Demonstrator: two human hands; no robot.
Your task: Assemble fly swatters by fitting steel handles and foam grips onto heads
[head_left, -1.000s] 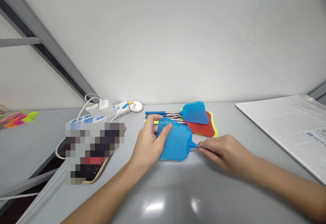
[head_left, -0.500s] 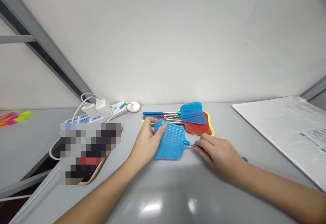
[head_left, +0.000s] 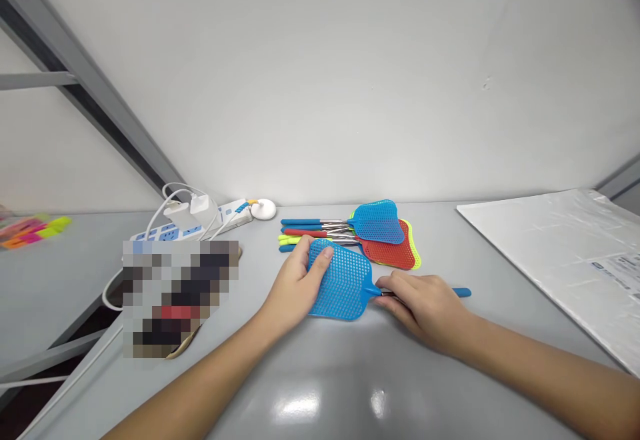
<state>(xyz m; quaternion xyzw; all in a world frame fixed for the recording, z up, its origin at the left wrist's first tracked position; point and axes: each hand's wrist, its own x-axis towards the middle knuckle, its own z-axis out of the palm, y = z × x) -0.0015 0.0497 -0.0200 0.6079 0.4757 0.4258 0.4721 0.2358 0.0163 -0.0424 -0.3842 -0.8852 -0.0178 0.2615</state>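
Observation:
My left hand grips a blue fly swatter head by its left edge, thumb on top of the mesh. The head's narrow neck points right. My right hand pinches a thin metal rod close to that neck, and the rod's end meets the neck's opening. The blue grip of this handle sticks out beyond my right hand; my fingers hide the middle of the rod. Just behind lies a pile of fly swatters, with a blue one on top of a red one and a yellow-green one.
A white wrapped flat package lies at the right. To the left are a power strip with plugs and cables, a white round device and a blurred-out phone-like object. Colourful pieces sit on a surface at far left.
The gap between the rod and the swatter head's neck has closed. The head has shifted slightly right and down, and more of the blue grip shows past my right hand.

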